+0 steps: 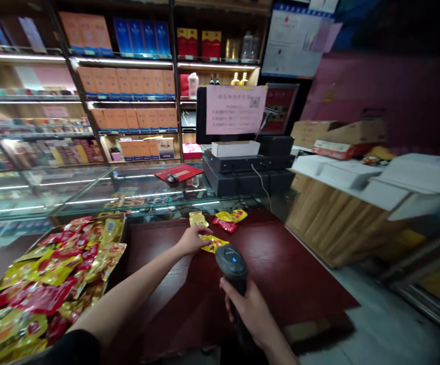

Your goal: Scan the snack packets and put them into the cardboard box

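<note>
My right hand (248, 306) is wrapped round the handle of a black barcode scanner (232, 261), with a small blue light on its top. Just beyond the scanner head lies a small yellow snack packet (217, 245) on the dark red tabletop (159, 289). My left hand (192, 241) has its thumb and fingers at the left end of this packet, pinching it. A pale gold packet (198, 219) rests past my left hand. To its right, another yellow packet (237, 216) overlaps a red packet (224, 225).
A box heaped with red, yellow and gold packets (52, 274) stands at the left. Behind the table are a glass counter (86, 190), a mouse (172, 178) on a red mat, and a monitor with a pink sheet (235, 109). White boxes (353, 172) sit on a wooden cabinet at the right.
</note>
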{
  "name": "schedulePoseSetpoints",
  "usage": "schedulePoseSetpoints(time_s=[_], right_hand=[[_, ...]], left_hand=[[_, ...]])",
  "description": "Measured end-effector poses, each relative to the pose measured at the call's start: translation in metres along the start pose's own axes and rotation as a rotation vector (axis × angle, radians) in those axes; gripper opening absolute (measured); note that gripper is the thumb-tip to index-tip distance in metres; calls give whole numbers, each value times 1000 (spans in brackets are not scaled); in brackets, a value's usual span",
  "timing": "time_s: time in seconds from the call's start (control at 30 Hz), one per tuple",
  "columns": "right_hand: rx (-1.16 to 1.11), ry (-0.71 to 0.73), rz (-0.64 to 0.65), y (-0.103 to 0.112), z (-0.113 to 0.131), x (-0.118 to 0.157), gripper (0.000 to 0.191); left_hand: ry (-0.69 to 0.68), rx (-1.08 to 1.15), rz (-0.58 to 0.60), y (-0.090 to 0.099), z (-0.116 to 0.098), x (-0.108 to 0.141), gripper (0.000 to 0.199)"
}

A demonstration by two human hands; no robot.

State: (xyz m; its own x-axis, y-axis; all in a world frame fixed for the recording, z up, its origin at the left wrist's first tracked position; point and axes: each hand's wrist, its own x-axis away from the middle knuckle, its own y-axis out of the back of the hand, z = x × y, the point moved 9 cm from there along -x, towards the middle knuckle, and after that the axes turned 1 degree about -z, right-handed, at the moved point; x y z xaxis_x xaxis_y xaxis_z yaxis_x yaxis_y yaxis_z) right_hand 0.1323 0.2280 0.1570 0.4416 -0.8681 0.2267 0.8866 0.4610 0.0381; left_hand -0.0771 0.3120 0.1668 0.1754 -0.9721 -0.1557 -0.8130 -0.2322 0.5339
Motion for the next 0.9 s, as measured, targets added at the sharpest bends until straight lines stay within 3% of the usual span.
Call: schedulePoseSetpoints(time_s=[0.13, 0.23, 0.33, 0.43, 0.53, 0.63, 0.77, 0.9], right_hand=[[-2, -14, -70, 26, -8, -2, 56], [-4, -8, -78, 33, -11, -3, 54], [-20, -14, -70, 31, -14, -6, 53], [-32, -27, -68, 26, -19, -9, 54], [-31, -22, -55, 18, -17, -12, 53], [-16, -18, -32, 7, -10, -13, 53], [-7, -15, -11, -7, 2, -13, 53], [-11, 6, 16, -18, 9, -12, 51]], left_hand=[[-221, -271, 151, -49, -21, -6, 60], [-245, -427, 254, -67, -16, 1, 69], [-229, -509, 274, -67, -8, 15, 55], [-181, -495, 237, -51, -1, 30, 40], [-47, -270, 158, -23, 9, 34, 26], [247, 216, 103, -2, 28, 32, 24], [510, 798, 218, -12, 29, 35, 31], [563, 905, 272, -19, 24, 40, 29]])
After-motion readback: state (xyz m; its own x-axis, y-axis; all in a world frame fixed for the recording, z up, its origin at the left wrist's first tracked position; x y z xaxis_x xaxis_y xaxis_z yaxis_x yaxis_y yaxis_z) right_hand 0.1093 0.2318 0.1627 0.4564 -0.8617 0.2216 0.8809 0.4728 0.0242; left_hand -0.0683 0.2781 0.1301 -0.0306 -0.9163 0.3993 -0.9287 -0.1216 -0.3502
